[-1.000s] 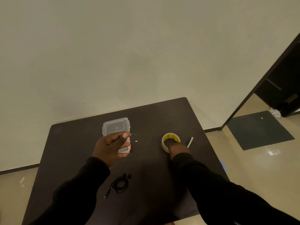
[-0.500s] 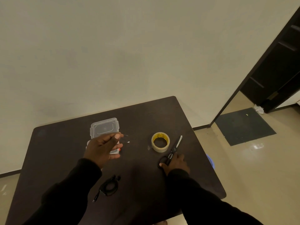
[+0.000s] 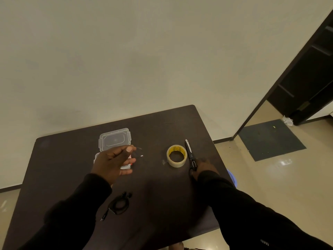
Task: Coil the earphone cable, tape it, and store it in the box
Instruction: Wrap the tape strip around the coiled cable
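Observation:
The black earphone cable (image 3: 119,204) lies coiled on the dark table (image 3: 162,204), near its front edge, with the plug end trailing left. My left hand (image 3: 113,162) hovers above the clear plastic box (image 3: 126,166) and pinches a short strip of clear tape (image 3: 138,152) between thumb and forefinger. The box's open lid (image 3: 114,139) lies flat behind the hand. A yellow-cored tape roll (image 3: 177,156) sits to the right. Just beyond it, my right hand (image 3: 203,166) grips the handles of the black scissors (image 3: 189,154), whose blades point away from me.
The table's right edge runs close to my right hand, with a blue object (image 3: 232,179) on the floor below it. A dark mat (image 3: 270,139) and an open doorway (image 3: 310,78) are at the right. A plain wall stands behind the table.
My right hand left the tape roll, moved right to the scissors and took their handles; the scissors have turned. My left hand keeps holding the tape strip above the box.

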